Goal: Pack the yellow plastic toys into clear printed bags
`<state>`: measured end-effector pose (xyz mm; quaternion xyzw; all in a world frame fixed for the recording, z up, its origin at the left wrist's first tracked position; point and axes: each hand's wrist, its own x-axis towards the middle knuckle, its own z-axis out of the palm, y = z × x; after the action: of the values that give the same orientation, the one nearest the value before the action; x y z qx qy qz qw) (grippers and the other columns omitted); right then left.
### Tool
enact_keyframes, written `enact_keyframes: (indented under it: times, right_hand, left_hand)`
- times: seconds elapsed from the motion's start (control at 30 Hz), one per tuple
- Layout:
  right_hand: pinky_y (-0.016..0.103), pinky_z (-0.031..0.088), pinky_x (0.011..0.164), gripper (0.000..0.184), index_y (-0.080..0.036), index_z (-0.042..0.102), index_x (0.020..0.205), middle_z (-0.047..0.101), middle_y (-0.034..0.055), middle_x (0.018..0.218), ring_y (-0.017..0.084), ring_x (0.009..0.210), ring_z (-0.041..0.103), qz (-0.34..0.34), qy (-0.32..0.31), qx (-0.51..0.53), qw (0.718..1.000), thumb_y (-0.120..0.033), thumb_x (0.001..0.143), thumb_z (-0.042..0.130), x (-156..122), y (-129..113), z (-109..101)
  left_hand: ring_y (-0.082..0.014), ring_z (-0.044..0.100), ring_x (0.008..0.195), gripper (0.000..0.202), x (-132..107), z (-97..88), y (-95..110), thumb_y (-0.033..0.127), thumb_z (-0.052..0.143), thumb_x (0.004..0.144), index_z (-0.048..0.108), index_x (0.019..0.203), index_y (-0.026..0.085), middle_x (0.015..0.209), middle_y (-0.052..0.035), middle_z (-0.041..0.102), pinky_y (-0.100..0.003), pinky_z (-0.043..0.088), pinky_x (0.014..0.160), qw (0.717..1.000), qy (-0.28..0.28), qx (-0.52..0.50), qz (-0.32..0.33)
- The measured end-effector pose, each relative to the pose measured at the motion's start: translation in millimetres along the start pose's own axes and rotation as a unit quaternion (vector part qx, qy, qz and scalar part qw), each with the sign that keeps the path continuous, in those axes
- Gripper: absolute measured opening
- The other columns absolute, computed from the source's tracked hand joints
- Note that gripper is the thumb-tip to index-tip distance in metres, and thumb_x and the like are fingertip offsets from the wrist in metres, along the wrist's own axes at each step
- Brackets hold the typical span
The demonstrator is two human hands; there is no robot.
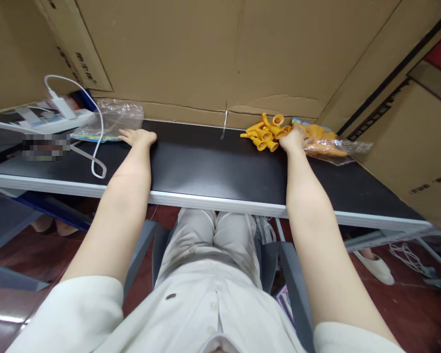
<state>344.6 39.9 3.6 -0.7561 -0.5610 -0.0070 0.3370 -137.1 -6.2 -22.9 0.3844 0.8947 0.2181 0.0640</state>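
Observation:
My left hand (137, 137) lies on the black table with its fingers spread, at the edge of a flat clear plastic bag (121, 117) that has a coloured strip. At the right, my right hand (293, 139) reaches between a loose pile of small yellow plastic horns (266, 135) and a clear bag (349, 147) with more yellow horns (319, 132) inside. It touches or nearly touches both. Its fingertips are hidden among the yellow pieces and the bag, so I cannot see whether it grips anything.
Cardboard sheets (191, 54) stand behind the table and along both sides. On the left are a white power strip (73, 120), a plugged-in charger (63, 107) with a looping white cable (102, 122), and a blurred-out item (46, 147). A silver edge (216, 200) borders the black tabletop (213, 166).

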Motion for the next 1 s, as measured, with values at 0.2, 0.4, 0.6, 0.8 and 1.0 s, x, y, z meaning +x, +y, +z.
enact_keyframes:
  times: [0.2, 0.4, 0.6, 0.8, 1.0]
  right_hand:
    - [0.078, 0.022, 0.126, 0.055, -0.009, 0.054, 0.147, 0.049, 0.03, 0.162, 0.04, 0.159, 0.038, 0.0, -0.006, 0.002, 1.0, -0.023, 0.094, 0.062, 5.2, 3.5, 4.1]
    - [0.079, 0.023, 0.125, 0.059, -0.008, 0.053, 0.148, 0.048, 0.0308, 0.162, 0.041, 0.158, 0.038, -0.001, -0.002, 0.005, 1.0, -0.023, 0.092, 0.063, 8.0, 5.9, 6.9]
    - [0.078, 0.025, 0.124, 0.059, -0.01, 0.052, 0.149, 0.048, 0.0298, 0.163, 0.041, 0.158, 0.037, -0.002, -0.007, 0.002, 1.0, -0.021, 0.092, 0.063, 9.9, 7.0, 7.9]
    - [0.075, 0.026, 0.126, 0.059, -0.01, 0.05, 0.151, 0.045, 0.0282, 0.165, 0.039, 0.159, 0.035, 0.01, -0.019, -0.013, 1.0, -0.021, 0.094, 0.062, 7.1, 4.5, 4.4]
    - [0.075, 0.025, 0.127, 0.059, -0.008, 0.049, 0.151, 0.046, 0.0305, 0.164, 0.039, 0.16, 0.035, 0.004, -0.027, -0.029, 0.999, -0.021, 0.095, 0.06, 2.7, 0.9, -0.1]
  left_hand:
    - [-0.0521, 0.022, 0.165, 0.083, -3.3, -2.3, 1.1, 0.039, 0.049, 0.094, 0.043, 0.163, -0.007, 0.171, -0.0393, 0.033, -0.086, 0.017, 0.122, 1.0, -0.01, 0.02, -0.018]
    - [-0.0531, 0.03, 0.161, 0.077, -1.5, -0.2, -0.6, 0.039, 0.056, 0.09, 0.054, 0.157, 0.001, 0.167, -0.0368, 0.043, -0.089, 0.021, 0.118, 1.0, 0.005, -0.007, -0.001]
    - [-0.0572, 0.032, 0.158, 0.072, -0.3, 0.4, 1.0, 0.046, 0.064, 0.084, 0.067, 0.145, 0.009, 0.161, -0.0335, 0.052, -0.093, 0.021, 0.113, 0.998, 0.02, -0.051, 0.017]
    - [-0.055, 0.03, 0.16, 0.079, -4.4, -2.1, 3.4, 0.046, 0.058, 0.086, 0.059, 0.154, 0.004, 0.166, -0.0355, 0.044, -0.09, 0.016, 0.118, 1.0, 0.002, -0.005, 0.006]
    - [-0.0546, 0.023, 0.162, 0.081, -0.1, -0.4, 0.2, 0.051, 0.053, 0.09, 0.058, 0.154, 0.002, 0.165, -0.0371, 0.045, -0.089, 0.015, 0.119, 1.0, -0.008, -0.019, 0.015]
